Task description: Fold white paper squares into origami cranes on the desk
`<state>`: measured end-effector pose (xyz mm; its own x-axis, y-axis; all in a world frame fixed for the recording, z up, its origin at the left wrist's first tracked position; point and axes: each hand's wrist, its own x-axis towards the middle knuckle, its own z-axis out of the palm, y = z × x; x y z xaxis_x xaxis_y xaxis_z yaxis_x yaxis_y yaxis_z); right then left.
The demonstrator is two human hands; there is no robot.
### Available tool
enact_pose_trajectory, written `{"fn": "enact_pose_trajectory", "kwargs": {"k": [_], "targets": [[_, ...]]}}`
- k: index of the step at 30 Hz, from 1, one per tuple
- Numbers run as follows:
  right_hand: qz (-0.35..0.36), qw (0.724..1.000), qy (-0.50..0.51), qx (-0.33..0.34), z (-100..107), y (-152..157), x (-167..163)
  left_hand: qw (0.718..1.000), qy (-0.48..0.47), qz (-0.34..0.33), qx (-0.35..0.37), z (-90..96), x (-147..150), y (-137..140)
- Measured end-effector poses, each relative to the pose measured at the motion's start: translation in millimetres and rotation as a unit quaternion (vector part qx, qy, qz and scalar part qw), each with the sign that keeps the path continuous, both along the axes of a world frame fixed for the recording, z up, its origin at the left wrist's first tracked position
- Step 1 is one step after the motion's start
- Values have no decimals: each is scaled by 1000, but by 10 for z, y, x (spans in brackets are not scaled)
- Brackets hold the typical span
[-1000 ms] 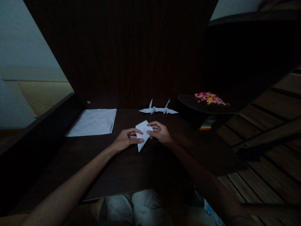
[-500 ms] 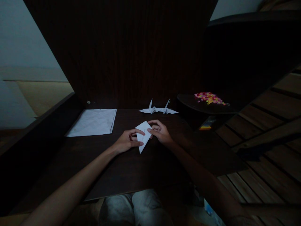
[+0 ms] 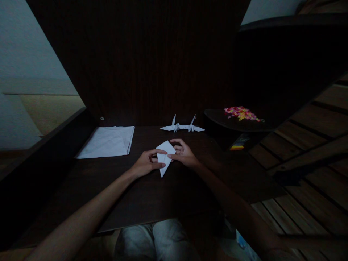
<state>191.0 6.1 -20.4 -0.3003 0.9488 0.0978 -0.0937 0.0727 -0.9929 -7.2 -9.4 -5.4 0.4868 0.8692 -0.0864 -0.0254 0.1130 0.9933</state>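
A folded sheet of white paper [image 3: 164,158], kite-shaped with its long point toward me, is held between both hands over the dark desk. My left hand [image 3: 145,163] grips its left edge, index finger across the top face and thumb lower down. My right hand [image 3: 185,153] pinches the right corner, thumb on the face near the middle crease and the other fingers curled behind or beside it. Just beyond stand two white origami cranes [image 3: 182,127], side by side with wings touching.
A stack of white paper sheets [image 3: 107,142] lies on the left of the desk [image 3: 130,203]. Small pink, red and yellow pieces [image 3: 243,114] are heaped on a raised corner shelf [image 3: 217,117] at right. A side board [image 3: 40,170] borders the left, a tall panel [image 3: 152,65] the back.
My right thumb has shifted slightly left and down across the folded paper, toward its middle. The upper part of the paper shows more openly. My left hand stays almost still.
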Motion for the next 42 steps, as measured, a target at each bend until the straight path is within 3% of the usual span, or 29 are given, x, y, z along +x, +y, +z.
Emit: {"fn": "enact_pose_trajectory", "kwargs": {"k": [8, 22, 27, 34, 42], "targets": [[32, 999, -1, 1, -2, -29, -8, 995, 56, 48, 64, -21, 9, 19], [30, 999, 11, 25, -21, -23, -28, 995, 19, 59, 82, -62, 20, 22], [36, 999, 9, 23, -18, -29, -35, 995, 23, 71, 70, -69, 33, 14], [14, 1000, 16, 19, -60, 7, -26, 992, -38, 115, 43, -126, 59, 32], [47, 999, 4, 0, -74, 2, -13, 991, -24, 131, 14, -89, 45, 31]]}}
